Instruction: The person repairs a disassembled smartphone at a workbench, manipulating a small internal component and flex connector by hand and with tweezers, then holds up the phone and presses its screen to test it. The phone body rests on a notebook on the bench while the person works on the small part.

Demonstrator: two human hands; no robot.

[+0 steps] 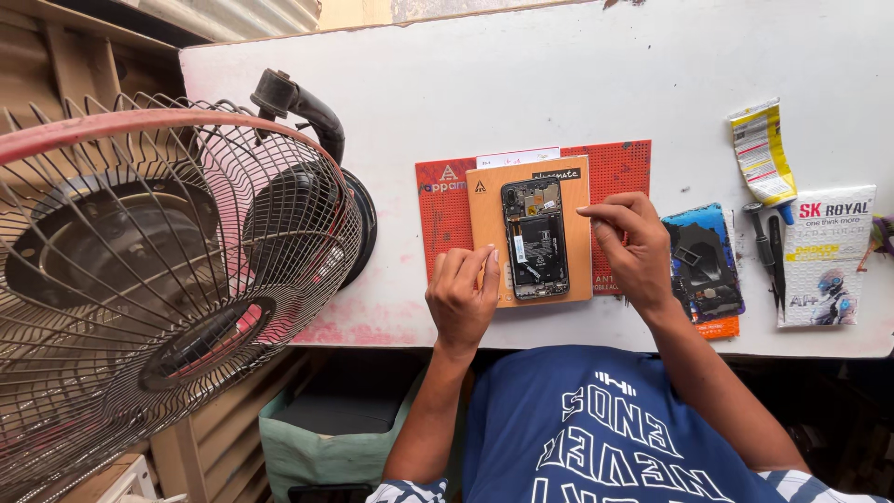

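An opened phone (535,239), back cover off and its battery and boards showing, lies face down on a tan mat (489,224), which sits on a red perforated mat (624,168) near the front edge of the white counter (521,84). Just right of the mats lies a blue phone back cover (703,265), then two dark screwdrivers (771,251), a squeezed yellow glue tube (762,154) and a printed packet (827,256). At the far left a table fan (140,270) with a wire cage stands against the counter, its black base (358,219) on the counter top, well apart from the phone.

The left hand (463,298) rests at the phone's lower left corner, fingers curled loosely and fingertips touching the tan mat beside it, gripping nothing. The right hand (633,247) hovers just right of the phone, fingers bent and pinched together; whether they hold anything small cannot be told.
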